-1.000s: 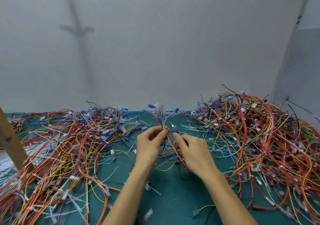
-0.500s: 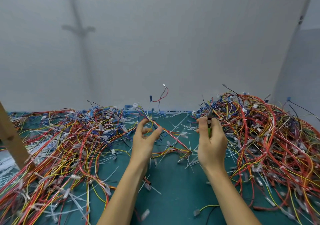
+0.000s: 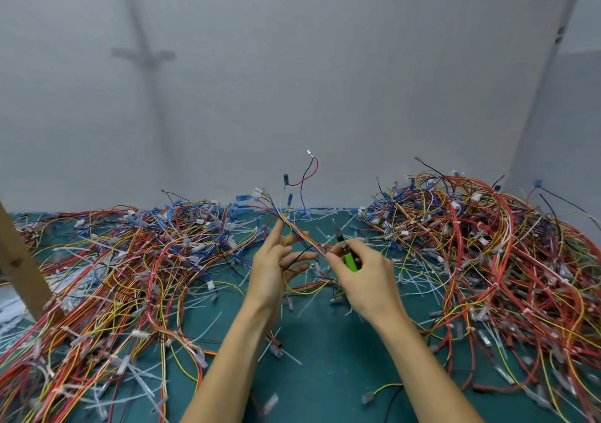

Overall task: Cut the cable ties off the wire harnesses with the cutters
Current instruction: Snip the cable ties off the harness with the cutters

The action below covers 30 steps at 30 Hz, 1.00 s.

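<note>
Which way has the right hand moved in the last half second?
Yes: the right hand moved left, away from the right wire pile.

a bare strip of green mat (image 3: 325, 374) ran down the middle toward the near edge, littered only with flat cut ties (image 3: 419, 279). tangled wire walled it in: the left pile (image 3: 113, 276) low and wide, the right pile (image 3: 487, 260) taller. a wooden post (image 3: 19, 266) leaned at far left. the wall (image 3: 292, 97) closed the back. between the left hand (image 3: 273, 263) and right hand (image 3: 364, 276), a raised harness (image 3: 302, 237) and the cutters (image 3: 348, 256) crossed the gap.
</note>
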Motion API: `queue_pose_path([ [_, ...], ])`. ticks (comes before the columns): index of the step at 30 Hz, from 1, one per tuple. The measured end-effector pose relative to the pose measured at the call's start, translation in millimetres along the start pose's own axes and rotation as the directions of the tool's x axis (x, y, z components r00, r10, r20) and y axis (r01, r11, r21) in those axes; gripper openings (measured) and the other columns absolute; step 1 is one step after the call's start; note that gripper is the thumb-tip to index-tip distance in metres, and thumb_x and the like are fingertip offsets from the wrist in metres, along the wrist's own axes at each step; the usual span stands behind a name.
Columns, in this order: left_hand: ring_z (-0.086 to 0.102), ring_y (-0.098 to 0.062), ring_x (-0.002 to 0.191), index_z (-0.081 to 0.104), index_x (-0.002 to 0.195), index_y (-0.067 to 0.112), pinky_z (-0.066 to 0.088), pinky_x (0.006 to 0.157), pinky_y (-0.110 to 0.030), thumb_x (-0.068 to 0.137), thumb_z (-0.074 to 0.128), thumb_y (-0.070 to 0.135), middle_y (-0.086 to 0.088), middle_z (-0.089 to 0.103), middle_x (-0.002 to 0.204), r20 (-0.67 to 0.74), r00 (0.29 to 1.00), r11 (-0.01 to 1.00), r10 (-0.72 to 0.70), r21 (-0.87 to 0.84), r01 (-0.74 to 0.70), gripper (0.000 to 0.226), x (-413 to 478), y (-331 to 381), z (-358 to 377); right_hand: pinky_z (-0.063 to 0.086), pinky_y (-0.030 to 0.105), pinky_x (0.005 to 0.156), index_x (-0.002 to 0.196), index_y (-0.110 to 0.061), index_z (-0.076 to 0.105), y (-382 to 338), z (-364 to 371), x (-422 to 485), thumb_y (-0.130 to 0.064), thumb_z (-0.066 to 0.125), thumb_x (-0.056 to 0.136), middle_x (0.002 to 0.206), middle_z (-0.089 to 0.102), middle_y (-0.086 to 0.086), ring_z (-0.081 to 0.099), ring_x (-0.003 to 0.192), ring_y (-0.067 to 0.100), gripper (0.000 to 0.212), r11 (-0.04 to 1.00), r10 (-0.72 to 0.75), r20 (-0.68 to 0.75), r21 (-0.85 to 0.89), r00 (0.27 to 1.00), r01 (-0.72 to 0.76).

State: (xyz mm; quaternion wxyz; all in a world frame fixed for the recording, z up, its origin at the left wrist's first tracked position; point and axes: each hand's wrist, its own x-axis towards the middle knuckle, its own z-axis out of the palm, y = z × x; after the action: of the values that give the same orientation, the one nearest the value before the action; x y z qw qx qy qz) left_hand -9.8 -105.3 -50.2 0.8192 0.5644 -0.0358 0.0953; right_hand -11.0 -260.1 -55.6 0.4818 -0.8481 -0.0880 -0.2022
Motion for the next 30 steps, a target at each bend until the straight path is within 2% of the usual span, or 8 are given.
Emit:
queue_pose_path([
  [3, 0.070, -0.020, 0.070, 0.026, 0.151, 0.027, 0.055, 0.062, -0.027, 0.098, 0.043, 0.004, -0.007, 0.072, 0.110, 0.058, 0.998, 0.999, -0.022, 0.025, 0.021, 0.061, -2, 1, 1, 0.042, 0.020, 0.056, 0.074, -0.028, 0.062, 2, 2, 1, -0.035, 0.070, 0.086, 0.063, 0.063, -0.008, 0.055, 0.062, 0.007, 0.016, 0.997, 0.013, 0.038, 0.074, 0.999, -0.016],
  [5, 0.070, -0.021, 0.073, 0.011, 0.152, 0.036, 0.056, 0.067, -0.030, 0.092, 0.058, 0.013, -0.008, 0.072, 0.110, 0.122, 0.992, 0.991, -0.034, 0.135, 0.017, 0.080, -4, 1, 3, 0.047, 0.029, 0.061, 0.076, -0.026, 0.064, 2, 4, 2, -0.031, 0.070, 0.086, 0.064, 0.065, -0.006, 0.055, 0.060, 0.010, 0.012, 0.985, 0.021, 0.089, 0.167, 0.996, -0.036],
  [8, 0.070, -0.021, 0.078, 0.001, 0.154, 0.036, 0.058, 0.077, -0.037, 0.086, 0.071, 0.016, -0.016, 0.071, 0.106, 0.099, 0.995, 0.972, -0.014, 0.235, -0.010, 0.100, -5, -4, 8, 0.054, 0.044, 0.071, 0.078, -0.023, 0.067, 1, 5, 3, -0.026, 0.070, 0.087, 0.071, 0.070, 0.004, 0.064, 0.073, 0.031, 0.010, 0.964, 0.031, 0.124, 0.260, 0.992, -0.062],
  [14, 0.072, -0.020, 0.082, 0.008, 0.155, 0.017, 0.057, 0.076, -0.028, 0.088, 0.060, -0.006, -0.007, 0.076, 0.093, -0.052, 0.997, 0.986, 0.061, 0.161, -0.052, 0.088, 0, -7, 7, 0.053, 0.036, 0.064, 0.079, -0.023, 0.071, -2, 1, 2, -0.027, 0.063, 0.093, 0.070, 0.072, -0.007, 0.059, 0.056, 0.008, 0.017, 0.965, 0.040, 0.143, 0.251, 0.989, -0.075],
  [20, 0.072, -0.017, 0.066, 0.029, 0.142, 0.019, 0.054, 0.058, -0.020, 0.088, 0.061, -0.008, -0.004, 0.076, 0.085, -0.174, 0.974, 0.984, 0.142, 0.132, -0.120, 0.068, -1, -7, 6, 0.047, 0.039, 0.062, 0.075, -0.021, 0.062, -7, -4, -3, -0.052, 0.055, 0.092, 0.064, 0.064, 0.000, 0.058, 0.067, 0.022, 0.036, 0.997, 0.000, 0.113, -0.080, 0.994, 0.009],
  [24, 0.073, -0.015, 0.069, 0.026, 0.148, 0.013, 0.054, 0.059, -0.020, 0.089, 0.064, -0.001, -0.006, 0.076, 0.084, -0.222, 0.965, 0.979, 0.138, 0.178, -0.099, 0.072, 1, -11, 3, 0.032, 0.035, 0.058, 0.077, -0.024, 0.049, -5, -7, -6, -0.076, 0.029, 0.087, 0.069, 0.053, -0.009, 0.052, 0.070, 0.021, 0.057, 0.901, -0.070, 0.153, -0.414, 0.986, 0.128],
  [27, 0.073, -0.016, 0.070, 0.024, 0.148, 0.012, 0.057, 0.062, -0.022, 0.089, 0.066, 0.001, -0.003, 0.076, 0.078, -0.225, 0.964, 0.973, 0.143, 0.211, -0.095, 0.073, 2, -12, 1, 0.034, 0.035, 0.065, 0.087, -0.025, 0.052, -1, -9, -5, -0.078, 0.012, 0.082, 0.084, 0.059, -0.006, 0.058, 0.085, 0.025, 0.066, 0.840, -0.090, 0.205, -0.511, 0.975, 0.185],
  [30, 0.073, -0.017, 0.070, 0.026, 0.146, 0.014, 0.059, 0.069, -0.026, 0.088, 0.067, 0.002, -0.002, 0.075, 0.077, -0.205, 0.969, 0.964, 0.141, 0.251, -0.087, 0.072, 3, -13, 1, 0.032, 0.037, 0.068, 0.091, -0.024, 0.051, 3, -9, -3, -0.072, 0.016, 0.090, 0.089, 0.060, -0.003, 0.059, 0.091, 0.027, 0.059, 0.782, -0.122, 0.243, -0.573, 0.962, 0.244],
])
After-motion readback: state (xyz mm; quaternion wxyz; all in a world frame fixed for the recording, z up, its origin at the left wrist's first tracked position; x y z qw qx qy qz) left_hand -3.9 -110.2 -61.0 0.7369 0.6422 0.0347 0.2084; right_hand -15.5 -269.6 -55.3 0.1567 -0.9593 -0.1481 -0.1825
